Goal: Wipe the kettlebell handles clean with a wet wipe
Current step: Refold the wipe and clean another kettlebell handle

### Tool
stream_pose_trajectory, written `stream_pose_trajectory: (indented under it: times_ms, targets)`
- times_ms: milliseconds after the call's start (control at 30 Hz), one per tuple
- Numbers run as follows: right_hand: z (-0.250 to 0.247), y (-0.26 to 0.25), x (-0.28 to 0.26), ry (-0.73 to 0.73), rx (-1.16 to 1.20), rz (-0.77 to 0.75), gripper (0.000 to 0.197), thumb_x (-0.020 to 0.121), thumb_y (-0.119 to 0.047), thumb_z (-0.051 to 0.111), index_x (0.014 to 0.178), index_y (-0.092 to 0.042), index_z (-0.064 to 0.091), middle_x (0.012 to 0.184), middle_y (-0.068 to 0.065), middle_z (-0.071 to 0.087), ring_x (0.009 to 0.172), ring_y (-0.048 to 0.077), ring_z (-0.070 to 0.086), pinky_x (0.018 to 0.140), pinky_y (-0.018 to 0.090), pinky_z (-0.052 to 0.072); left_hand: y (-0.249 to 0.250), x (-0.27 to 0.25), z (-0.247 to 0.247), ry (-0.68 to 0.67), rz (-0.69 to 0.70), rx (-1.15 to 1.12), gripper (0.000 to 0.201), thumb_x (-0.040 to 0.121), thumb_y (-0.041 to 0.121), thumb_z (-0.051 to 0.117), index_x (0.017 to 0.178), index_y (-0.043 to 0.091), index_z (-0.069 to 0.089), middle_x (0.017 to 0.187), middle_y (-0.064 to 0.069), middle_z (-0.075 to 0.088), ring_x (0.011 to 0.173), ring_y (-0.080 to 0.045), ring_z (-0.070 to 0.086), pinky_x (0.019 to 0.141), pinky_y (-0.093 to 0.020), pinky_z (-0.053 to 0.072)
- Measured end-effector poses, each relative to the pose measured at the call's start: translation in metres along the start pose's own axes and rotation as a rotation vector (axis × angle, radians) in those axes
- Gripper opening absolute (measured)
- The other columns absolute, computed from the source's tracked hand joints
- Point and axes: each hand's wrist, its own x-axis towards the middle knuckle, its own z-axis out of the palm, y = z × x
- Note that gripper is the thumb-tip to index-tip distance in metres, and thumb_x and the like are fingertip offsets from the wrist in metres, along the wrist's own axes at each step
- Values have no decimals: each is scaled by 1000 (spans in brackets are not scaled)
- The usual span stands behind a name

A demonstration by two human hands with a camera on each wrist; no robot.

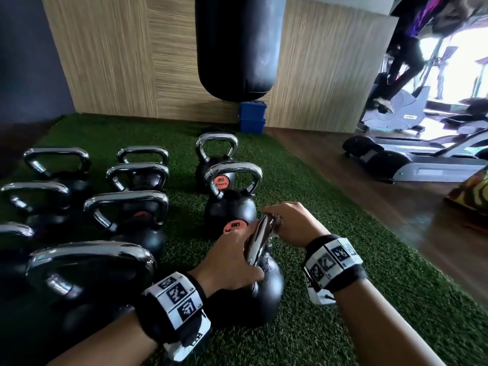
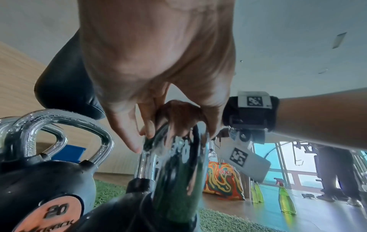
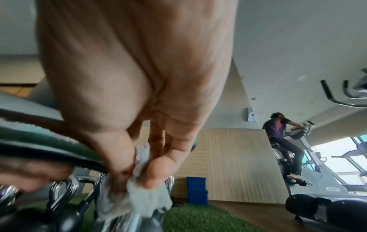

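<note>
**Near kettlebell: wipe at far end of handle, left hand steadying**

The near kettlebell stands on the green turf, nearest in the right-hand row. Its chrome handle runs near-to-far in the head view, seen almost edge-on, so its long axis points away from the person.

Wet wipe: bunched white, pinched by the right hand between thumb and curled fingers, pressed on the far end of the handle. Left hand: fingers curled round the handle's near end and side post, holding the bell still.

Judgement: the right hand does the wiping; open travel lies along the bar toward the left hand, which will likely have to shift for the near end to be reached.

Clearance: the 20 kettlebell stands just beyond the wiping hand, close. More kettlebells stand to the left, apart. Turf to the right is open up to the wood floor.
</note>
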Motion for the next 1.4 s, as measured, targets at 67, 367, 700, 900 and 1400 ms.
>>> stream_pose_trajectory:
  times_ms: [67,367,700,900,1400]
  targets:
    - [0,1,-4,9,11,20,15,86,-11,62,91,-22,71,86,-3,71,83,16,66,73,25,51,0,7,-11,-77,-37,57,88,61,19,77,144,36,51,111,13,72,88,2,68,79,-18,58]
    - [-1,9,-42,12,68,156,21,80,-7,63,94,-19,74,81,-3,69,70,14,67,62,28,58,4,50,-58,-460,-61,458,100,73,7,82,153,47,37,138,11,63,110,-8,64,90,-18,50]
    - [-6,20,-45,-8,99,31,27,81,-12,65,106,-21,73,90,-7,68,82,6,63,74,25,54,-2,41,-56,-320,72,426,85,72,12,81,145,41,49,95,30,48,98,11,49,79,8,32]
    - [-61,56,5,-133,384,-58,26,87,-23,76,106,-41,76,83,-35,69,76,-8,68,61,16,49,8,64,-92,-595,-210,213,80,62,74,83,134,62,52,112,44,61,93,22,59,88,-8,44]
    - [-71,98,193,-93,598,-112,20,77,-21,78,82,-40,80,79,0,70,77,26,68,64,31,54,-50,166,-193,-327,-808,402,30,88,41,79,115,32,73,95,4,79,73,-5,71,70,-22,52]
